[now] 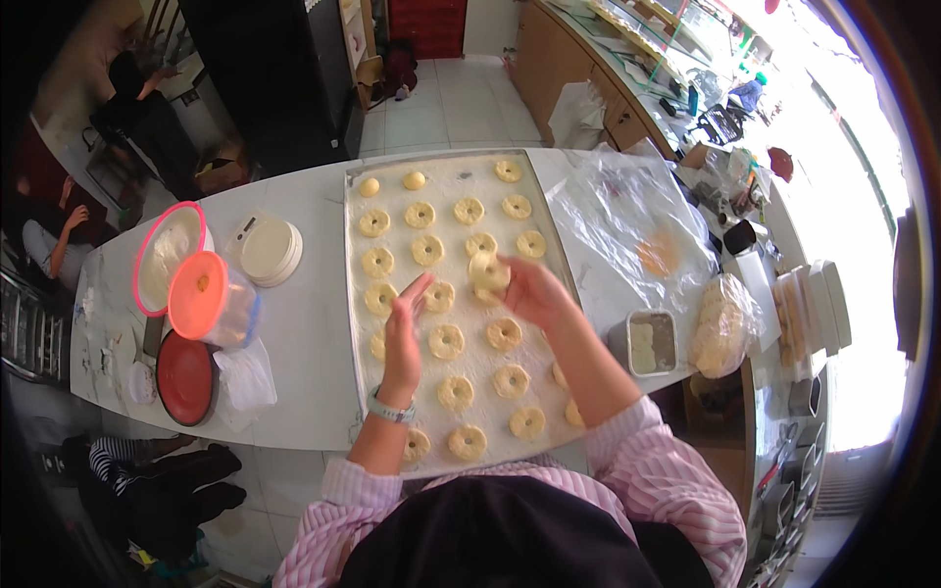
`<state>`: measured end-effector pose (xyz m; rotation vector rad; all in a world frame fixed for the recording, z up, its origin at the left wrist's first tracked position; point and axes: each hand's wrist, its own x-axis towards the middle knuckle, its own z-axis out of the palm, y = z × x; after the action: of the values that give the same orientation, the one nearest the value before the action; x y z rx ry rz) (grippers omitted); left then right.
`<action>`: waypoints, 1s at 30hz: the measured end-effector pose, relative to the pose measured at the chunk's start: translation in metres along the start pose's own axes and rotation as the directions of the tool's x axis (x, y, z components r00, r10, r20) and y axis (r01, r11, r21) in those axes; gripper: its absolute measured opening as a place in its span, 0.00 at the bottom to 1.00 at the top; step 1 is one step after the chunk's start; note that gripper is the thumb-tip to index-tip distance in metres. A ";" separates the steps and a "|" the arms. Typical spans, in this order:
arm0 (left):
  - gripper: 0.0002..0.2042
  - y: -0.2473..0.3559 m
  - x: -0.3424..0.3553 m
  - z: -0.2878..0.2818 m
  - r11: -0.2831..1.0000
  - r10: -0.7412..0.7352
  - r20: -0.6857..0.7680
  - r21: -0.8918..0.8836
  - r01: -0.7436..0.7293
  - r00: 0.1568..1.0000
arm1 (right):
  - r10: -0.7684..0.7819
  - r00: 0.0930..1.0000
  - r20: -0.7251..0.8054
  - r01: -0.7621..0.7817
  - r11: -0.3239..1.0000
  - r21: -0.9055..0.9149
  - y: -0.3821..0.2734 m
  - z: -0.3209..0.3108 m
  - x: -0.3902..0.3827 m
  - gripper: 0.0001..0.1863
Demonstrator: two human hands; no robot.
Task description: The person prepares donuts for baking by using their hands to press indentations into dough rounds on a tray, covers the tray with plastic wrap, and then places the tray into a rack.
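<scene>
A large floured tray (354,235) holds rows of pale dough rings (447,340), with two dough balls (415,180) near its far left corner. My right hand (529,294) grips a dough piece (487,271) just above the middle of the tray, over the rings beneath it. My left hand (402,328) is raised over the tray's left side, fingers extended and apart from the held dough, with nothing visible in it.
Left are bowls (184,372), an orange-lidded container (196,294) and round white scale (263,250). Right are plastic sheeting (618,216), a metal tin (650,343) and bagged food (722,323). Other people (132,103) are at the left; a cluttered counter (608,108) stands behind.
</scene>
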<state>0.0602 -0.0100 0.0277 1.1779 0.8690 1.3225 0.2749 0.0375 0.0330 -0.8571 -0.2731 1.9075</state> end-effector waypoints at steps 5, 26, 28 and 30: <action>0.31 0.004 -0.029 -0.041 0.988 -0.120 -0.275 -0.128 0.087 0.954 | -0.211 0.968 -0.135 0.175 0.956 -0.236 -0.070 0.016 0.129 0.12; 0.14 0.004 -0.010 -0.042 0.931 -0.273 -0.289 -0.321 0.176 0.918 | -0.596 0.750 -0.286 -0.520 -0.266 -0.812 -0.111 -0.079 -0.182 0.06; 0.14 0.001 -0.006 -0.031 0.910 -0.314 -0.224 -0.349 0.225 0.923 | -0.526 0.804 -0.277 -0.510 -0.371 -0.776 -0.079 -0.115 -0.193 0.06; 0.13 0.000 -0.004 -0.018 0.891 -0.338 -0.145 -0.368 0.267 0.930 | -0.613 0.747 -0.258 -0.576 -0.403 -0.711 -0.045 -0.160 -0.175 0.07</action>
<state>0.0426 -0.0115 0.0234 0.6098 0.8851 1.2837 0.4595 -0.1181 0.0186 -2.6874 -1.7272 0.3081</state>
